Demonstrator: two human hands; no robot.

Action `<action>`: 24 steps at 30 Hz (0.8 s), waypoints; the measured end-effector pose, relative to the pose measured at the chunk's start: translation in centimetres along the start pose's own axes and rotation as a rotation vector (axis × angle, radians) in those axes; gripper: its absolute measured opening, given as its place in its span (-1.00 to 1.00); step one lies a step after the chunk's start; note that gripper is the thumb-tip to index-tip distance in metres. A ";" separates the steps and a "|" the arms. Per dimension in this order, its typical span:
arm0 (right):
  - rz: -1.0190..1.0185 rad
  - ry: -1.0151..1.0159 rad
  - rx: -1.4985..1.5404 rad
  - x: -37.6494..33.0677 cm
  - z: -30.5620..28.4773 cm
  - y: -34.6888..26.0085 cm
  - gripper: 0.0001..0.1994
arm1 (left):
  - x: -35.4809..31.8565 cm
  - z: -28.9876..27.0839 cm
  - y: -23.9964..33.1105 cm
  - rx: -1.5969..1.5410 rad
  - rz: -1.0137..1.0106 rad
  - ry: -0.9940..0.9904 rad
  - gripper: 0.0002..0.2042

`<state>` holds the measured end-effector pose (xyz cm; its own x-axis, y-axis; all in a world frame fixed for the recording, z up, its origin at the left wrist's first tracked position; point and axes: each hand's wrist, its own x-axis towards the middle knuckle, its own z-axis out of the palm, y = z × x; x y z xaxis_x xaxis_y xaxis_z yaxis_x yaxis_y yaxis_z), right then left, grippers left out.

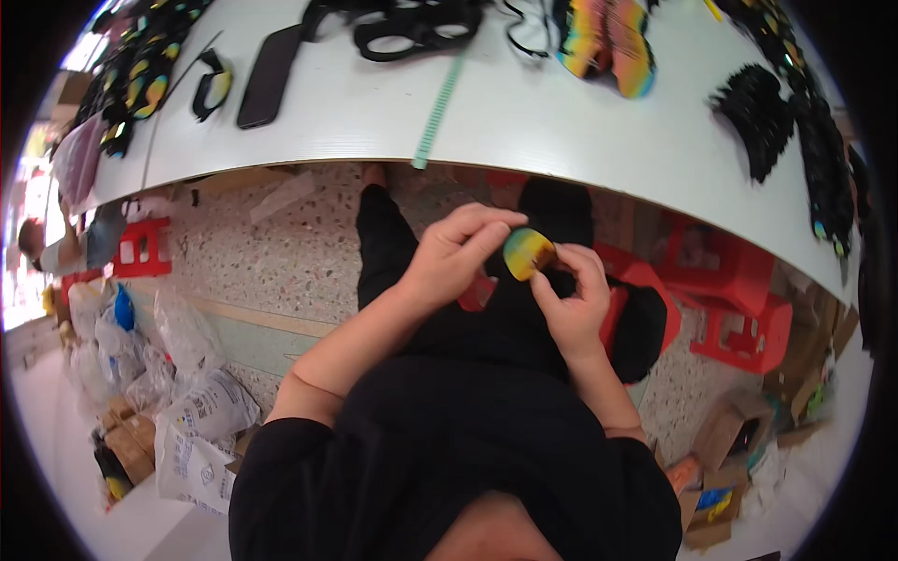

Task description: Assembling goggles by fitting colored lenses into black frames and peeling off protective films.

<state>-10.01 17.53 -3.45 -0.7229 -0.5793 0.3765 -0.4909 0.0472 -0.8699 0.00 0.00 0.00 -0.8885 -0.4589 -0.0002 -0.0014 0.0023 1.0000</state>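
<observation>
Over my lap, a curved mirrored lens in yellow, green and orange sits between my two hands. The fingertips of my left hand are pinched together at its upper left edge. On the other side, my right hand grips the lens's right edge between thumb and fingers. Above them on the white table lie black goggle frames with bare openings. To their right rest rows of similar rainbow-coloured mirrored lenses.
A dark phone and a goggle piece lie at the table's left. Piled black frames line its right side. Red stools stand below right; plastic bags fill the left floor. Another person is at far left.
</observation>
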 end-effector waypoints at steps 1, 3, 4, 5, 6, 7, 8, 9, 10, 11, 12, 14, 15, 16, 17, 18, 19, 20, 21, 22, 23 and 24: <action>-0.031 0.003 0.001 0.1 0.8 0.2 -0.60 | 0.0 -0.9 -0.1 0.067 0.034 -0.007 -0.80; -0.038 -0.029 0.004 -0.3 -0.8 0.5 -0.61 | -0.5 0.4 -0.2 0.101 0.117 -0.015 -0.79; -0.031 -0.065 -0.021 -0.4 -3.0 1.5 -0.62 | -0.1 2.3 -0.8 0.079 0.165 -0.016 -0.78; 0.071 -0.058 0.090 -1.1 -2.2 1.3 -0.63 | 0.1 1.4 -0.8 0.109 0.186 -0.070 -0.77; 0.122 -0.066 0.166 -1.3 -1.0 0.7 -0.62 | 0.1 -0.1 -0.4 0.086 0.110 -0.134 -0.75; 0.174 -0.074 0.221 -1.6 -1.3 1.1 -0.61 | -0.1 0.1 -0.7 0.018 0.091 -0.163 -0.72; 0.189 -0.074 0.240 -1.6 -1.3 1.1 -0.61 | -0.4 0.1 -0.5 -0.053 0.009 -0.190 -0.68; 0.175 -0.080 0.221 -1.4 -1.2 1.1 -0.62 | -0.7 -0.2 1.2 -0.147 -0.183 -0.232 -0.67; 0.164 -0.086 0.196 -1.3 -1.3 1.1 -0.62 | -0.9 -0.5 2.5 -0.187 -0.264 -0.233 -0.66; 0.130 -0.098 0.169 -1.1 -1.3 1.1 -0.62 | -0.9 -0.4 0.2 -0.137 -0.095 -0.226 -0.65; 0.116 -0.104 0.154 -1.0 -1.2 1.1 -0.62 | -1.0 -0.6 1.0 -0.152 -0.138 -0.230 -0.65; 0.105 -0.109 0.134 -1.1 -1.1 1.4 -0.61 | -1.1 -1.2 2.3 -0.206 -0.285 -0.245 -0.64; 0.090 -0.113 0.140 -1.1 -1.0 1.4 -0.61 | -1.0 -1.5 1.7 -0.171 -0.211 -0.260 -0.63; 0.091 -0.125 0.150 -1.0 -0.9 1.4 -0.61 | -0.9 -1.7 1.2 -0.136 -0.138 -0.276 -0.61; 0.094 -0.137 0.157 -1.0 -0.8 1.3 -0.61 | -0.9 -1.9 0.7 -0.232 -0.174 -0.306 -0.56; 0.088 -0.138 0.139 -0.9 -0.6 1.1 -0.61 | -0.8 -2.2 0.5 -0.230 -0.167 -0.303 -0.56; 0.083 -0.140 0.139 -0.8 -0.5 1.1 -0.61 | -0.8 -2.4 0.4 -0.259 -0.170 -0.328 -0.54; 0.061 -0.160 0.119 -0.7 -0.4 1.0 -0.61 | -0.8 -2.5 0.3 -0.288 -0.174 -0.353 -0.51; 0.039 -0.181 0.101 -0.6 -0.3 1.0 -0.61 | -0.7 -2.6 0.1 -0.287 -0.170 -0.351 -0.51; 0.034 -0.183 0.102 -0.5 -0.2 1.0 -0.61 | -0.6 -2.5 0.0 -0.181 -0.104 -0.349 -0.48; 0.056 -0.189 0.116 -0.5 -0.3 0.9 -0.62 | -0.5 -2.4 -0.1 -0.076 -0.039 -0.345 -0.44; 0.078 -0.195 0.132 -0.6 -0.3 0.8 -0.62 | -0.4 -2.4 -0.2 -0.074 -0.037 -0.343 -0.44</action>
<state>-10.14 18.11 -4.27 -0.6426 -0.7247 0.2488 -0.3599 -0.0011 -0.9330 1.42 -1.98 -0.19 -0.9909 -0.1324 -0.0251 -0.0146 -0.0792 0.9967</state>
